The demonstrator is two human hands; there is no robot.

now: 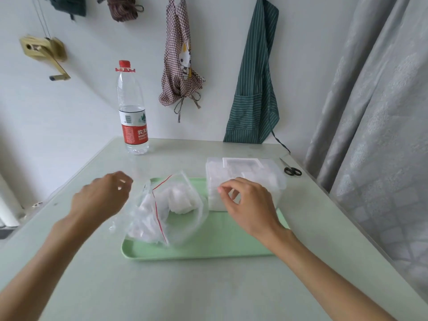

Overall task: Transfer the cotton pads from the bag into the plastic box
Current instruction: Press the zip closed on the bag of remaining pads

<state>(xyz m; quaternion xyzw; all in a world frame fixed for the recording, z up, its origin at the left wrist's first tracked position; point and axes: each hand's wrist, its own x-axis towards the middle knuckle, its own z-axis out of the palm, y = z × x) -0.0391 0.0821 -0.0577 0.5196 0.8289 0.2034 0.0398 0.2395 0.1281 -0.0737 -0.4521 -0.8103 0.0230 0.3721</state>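
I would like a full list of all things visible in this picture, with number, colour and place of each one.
table: one, pale grey-green, fills the foreground.
tray: one, light green, table centre.
bag: one, clear with red zip line, on the tray's left part, open.
cotton pads: several, white, inside the bag.
plastic box: one, clear, at the tray's far right corner, lid on.
water bottle: one, clear with red cap and label, far left of the table.
scissors: one pair, black handles, right of the box.
aprons: two, checked and green striped, hanging on the wall.
curtain: one, grey, right side.
left hand: over the bag's left side, empty.
right hand: in front of the box, empty.
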